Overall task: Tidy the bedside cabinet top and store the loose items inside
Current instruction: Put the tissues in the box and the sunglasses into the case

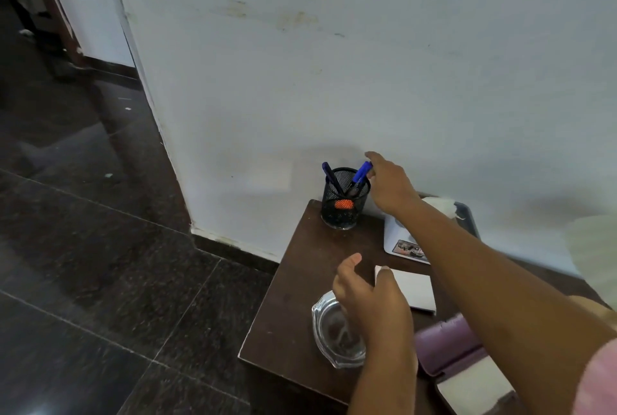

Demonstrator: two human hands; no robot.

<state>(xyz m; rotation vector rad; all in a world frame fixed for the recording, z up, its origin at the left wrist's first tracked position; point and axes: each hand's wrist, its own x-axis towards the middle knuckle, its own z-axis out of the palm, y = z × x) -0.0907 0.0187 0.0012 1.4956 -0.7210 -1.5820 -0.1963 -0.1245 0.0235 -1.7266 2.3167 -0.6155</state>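
Against the white wall (334,64) stands the dark brown bedside cabinet (300,281), its top still carrying several loose items. At the back left corner sits a black mesh pen holder (334,219), upright, with a dark blue pen (330,175) leaning left, a bright blue pen (361,174) leaning right, and something orange (344,204) showing through the mesh. The right hand (390,185) reaches across from the right, its fingertips meeting the cap end of the bright blue pen; the index finger lies straight above the cap, but whether the thumb closes under it cannot be told (that side is hidden). The left hand (370,301) hovers over a clear glass ashtray (329,331) near the front edge, fingers loose and spread, thumb raised, holding nothing. Just beside it, to the right, lies a white notepad (417,287), one fingertip overlapping its near corner. Behind the right forearm rests a white device (397,237) with a printed sticker, and at the front right lies a purple case (444,344) with a white block beneath it. Dark polished floor tiles (100,247) spread to the left.
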